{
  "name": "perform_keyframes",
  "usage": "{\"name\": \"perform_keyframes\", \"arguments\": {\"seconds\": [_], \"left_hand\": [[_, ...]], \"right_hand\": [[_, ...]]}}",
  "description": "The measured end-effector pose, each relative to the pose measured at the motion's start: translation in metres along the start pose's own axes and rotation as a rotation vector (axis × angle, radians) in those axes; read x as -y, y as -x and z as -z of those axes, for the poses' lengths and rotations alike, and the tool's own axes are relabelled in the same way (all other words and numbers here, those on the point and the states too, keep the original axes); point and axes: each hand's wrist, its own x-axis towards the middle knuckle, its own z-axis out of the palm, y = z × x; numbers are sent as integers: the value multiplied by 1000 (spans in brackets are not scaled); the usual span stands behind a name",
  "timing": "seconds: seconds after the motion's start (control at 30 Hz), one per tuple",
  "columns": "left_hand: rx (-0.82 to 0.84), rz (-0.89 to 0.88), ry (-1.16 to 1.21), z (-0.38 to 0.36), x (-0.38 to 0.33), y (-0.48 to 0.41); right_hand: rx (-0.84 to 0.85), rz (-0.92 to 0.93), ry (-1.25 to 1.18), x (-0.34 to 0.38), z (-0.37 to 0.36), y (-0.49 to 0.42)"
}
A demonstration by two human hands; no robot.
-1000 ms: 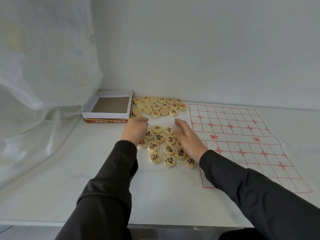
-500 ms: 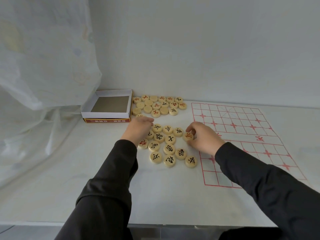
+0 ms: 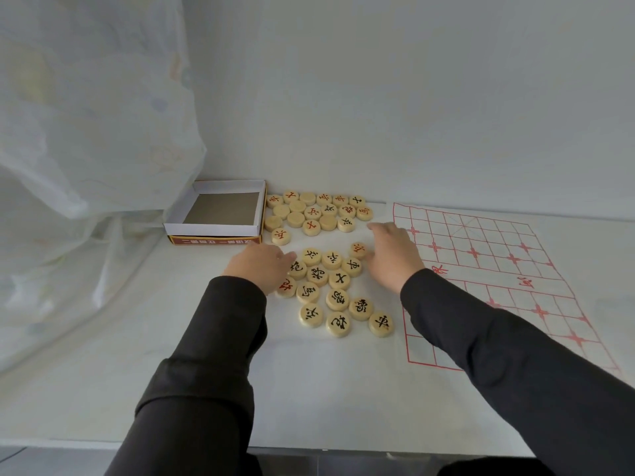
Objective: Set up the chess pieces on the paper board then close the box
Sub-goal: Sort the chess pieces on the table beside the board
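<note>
Chess pieces point(image 3: 330, 290) are lying in two loose clusters on the tabletop point(image 3: 309, 389), with none on the paper board point(image 3: 481, 269) yet. The near cluster is showing mostly black characters, with a few red ones at its edges. The far cluster point(image 3: 316, 213) is showing red characters plus several discs lying blank side up, and it is sitting just beside the open box point(image 3: 220, 214), whose brown floor is bare.

Step in hand, as I read it: sorting the colours apart before placing.

- **Right hand** point(image 3: 391, 259): reaching over the gap between the clusters, fingers stretched out and holding nothing, thumb just beside a red-marked piece point(image 3: 359, 250).
- **Left hand** point(image 3: 257, 266): resting relaxed on the near cluster's left edge, fingers touching a disc and gripping none.

Doing it well, in my judgement:

- Slide the red stray flat toward the far group rather than lifting it.
- Flip the blank discs so every character is showing.
- Steady the neighbours with the left hand so they are not scattering.

The board paper is lying creased on my right. A dragging sleeve could shift it.
</note>
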Motion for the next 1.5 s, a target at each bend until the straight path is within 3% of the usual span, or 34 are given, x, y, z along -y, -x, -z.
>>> {"name": "perform_keyframes", "arguments": {"seconds": [0.17,0.3,0.43,0.57,0.8,1.0,1.2,1.5], "left_hand": [[9,-6,155,-10,-7,1],[-60,-32,243,-11,-2,-6],[-39,-62,156,-11,-4,-8],[-14,-95,130,-14,-4,-12],[-24,-79,104,-14,0,-16],[-50,-95,22,-13,-1,-15],[-40,-105,-33,-15,-6,-13],[-33,-121,-36,-15,-6,-11]], "right_hand": [[142,-142,118,-20,-15,7],[32,-128,-34,-33,-10,6],[-72,0,-82,-20,1,-9],[1,93,-109,12,6,-38],[44,76,-4,29,-2,-62],[38,160,-91,26,-5,-33],[-71,203,-204,29,-2,-44],[48,253,91,46,-2,-76]]}}
